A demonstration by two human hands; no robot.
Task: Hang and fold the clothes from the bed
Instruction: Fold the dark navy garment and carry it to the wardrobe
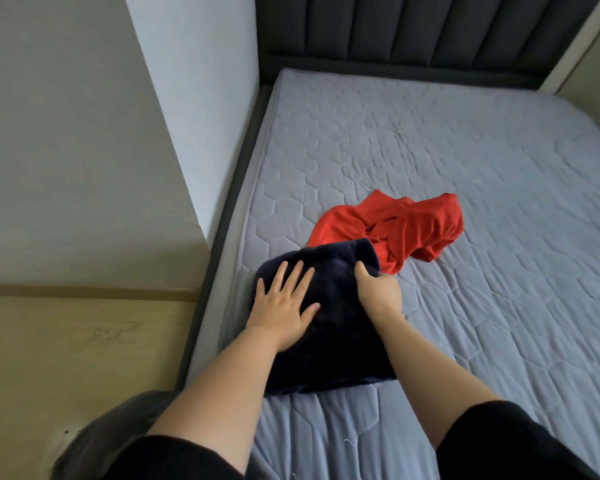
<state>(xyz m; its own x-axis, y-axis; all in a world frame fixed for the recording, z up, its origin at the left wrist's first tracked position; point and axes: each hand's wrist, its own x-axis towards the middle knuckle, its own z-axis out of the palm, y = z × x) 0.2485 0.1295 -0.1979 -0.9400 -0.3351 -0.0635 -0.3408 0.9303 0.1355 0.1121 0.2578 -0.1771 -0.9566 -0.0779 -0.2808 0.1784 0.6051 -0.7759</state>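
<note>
Pressing a folded navy fleece garment point(336, 334) onto the grey quilted bed point(499, 289), left hand point(284, 306) spread flat, right hand point(378, 289) in a pinch grip on its edge beside a crumpled red shirt point(409, 226); squaring edges first should help.

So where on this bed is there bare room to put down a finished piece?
The mattress is bare across its whole right side, beyond the red garment and the navy garment, and also between the red garment and the headboard. It is crowded near the left edge, where the two garments touch.
</note>
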